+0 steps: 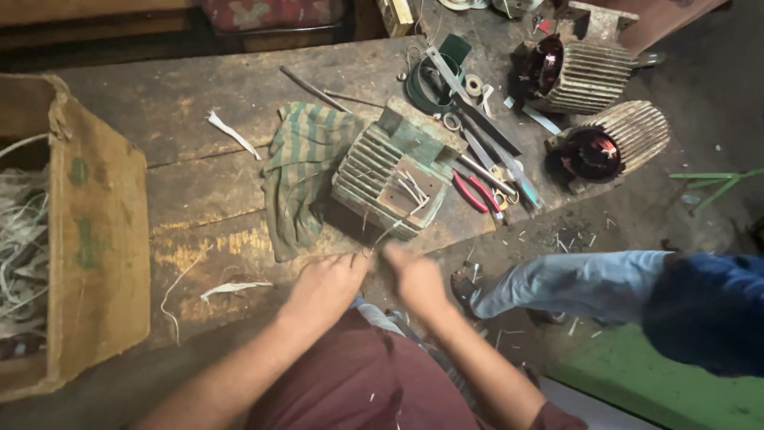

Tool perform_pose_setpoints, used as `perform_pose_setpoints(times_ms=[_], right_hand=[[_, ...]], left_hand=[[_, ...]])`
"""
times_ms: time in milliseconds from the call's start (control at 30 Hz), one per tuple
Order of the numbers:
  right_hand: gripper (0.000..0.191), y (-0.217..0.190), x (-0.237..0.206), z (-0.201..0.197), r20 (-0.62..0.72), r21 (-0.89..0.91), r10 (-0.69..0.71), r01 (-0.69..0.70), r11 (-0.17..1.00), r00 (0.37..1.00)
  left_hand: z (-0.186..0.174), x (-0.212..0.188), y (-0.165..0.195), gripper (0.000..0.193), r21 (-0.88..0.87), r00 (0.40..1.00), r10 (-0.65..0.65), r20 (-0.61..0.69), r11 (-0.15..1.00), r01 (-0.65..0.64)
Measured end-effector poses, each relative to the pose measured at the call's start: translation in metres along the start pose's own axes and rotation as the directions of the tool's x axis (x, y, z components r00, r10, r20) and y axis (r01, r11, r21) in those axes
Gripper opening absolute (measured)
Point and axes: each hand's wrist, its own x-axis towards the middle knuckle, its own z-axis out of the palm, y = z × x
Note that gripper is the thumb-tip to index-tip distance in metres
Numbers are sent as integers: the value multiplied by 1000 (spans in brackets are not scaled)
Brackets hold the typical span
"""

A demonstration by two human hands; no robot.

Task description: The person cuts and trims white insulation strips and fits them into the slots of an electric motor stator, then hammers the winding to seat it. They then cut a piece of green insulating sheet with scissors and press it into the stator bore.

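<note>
A green finned motor housing [394, 171] lies on a wooden workbench [183, 111], with pale wire leads [412, 191] coming out of its open terminal box. My left hand [326, 287] and my right hand [418, 279] are close together at the bench's front edge, just below the housing. Both are blurred, fingers pinched around a thin pale wire [380, 239] that runs up toward the housing. A green striped rag [302, 171] lies under and to the left of the housing.
Red-handled pliers [476, 193], scissors and flat metal strips lie right of the housing. Two more finned motor bodies [585, 76] [617, 139] sit at the back right. A cardboard box [95, 231] of pale wire scraps stands at left. Another person's jeans-clad leg [573, 283] is at right.
</note>
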Motion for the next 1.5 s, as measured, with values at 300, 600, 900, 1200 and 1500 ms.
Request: perform_pose_setpoints(times_ms=[300, 600, 900, 1200, 1500], right_hand=[[23, -21, 5, -18, 300, -64, 158, -145, 987, 941], [10, -29, 17, -64, -212, -125, 49, -76, 989, 976], [21, -19, 10, -13, 94, -29, 27, -24, 999, 995], [24, -6, 4, -12, 158, 54, 66, -75, 996, 985], [22, -18, 16, -61, 195, -30, 56, -51, 998, 979]], left_hand=[[18, 15, 17, 24, 38, 977, -121, 174, 993, 116], [-3, 22, 5, 17, -812, 929, -280, 244, 465, 353], [-16, 9, -2, 29, -174, 998, -13, 59, 985, 24], [-14, 13, -2, 21, -171, 1000, 12, -1, 985, -12], [27, 28, 15, 14, -392, 918, -159, 363, 868, 305]])
